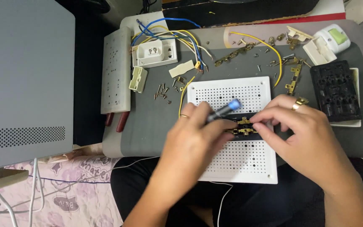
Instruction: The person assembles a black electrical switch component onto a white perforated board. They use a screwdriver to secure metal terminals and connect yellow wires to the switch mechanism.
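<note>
The left hand [190, 141] is gripping a blue-tipped screwdriver [223, 110], working on a black socket insert [244, 128] with brass contacts lying on the white perforated panel [232, 92]. The right hand [303, 134] is pinching the insert steady. Loose screws [162, 92], brass strips [234, 54] and a second black insert [336, 90] are lying unfitted on the desk [148, 126]; assembly appears partway.

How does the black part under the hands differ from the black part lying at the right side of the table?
The black part under the hands lies on the white perforated board, is mostly covered by fingers, and carries brass pieces. The black part at the right lies untouched on a white piece and shows empty cavities. Both are black plastic.
</note>
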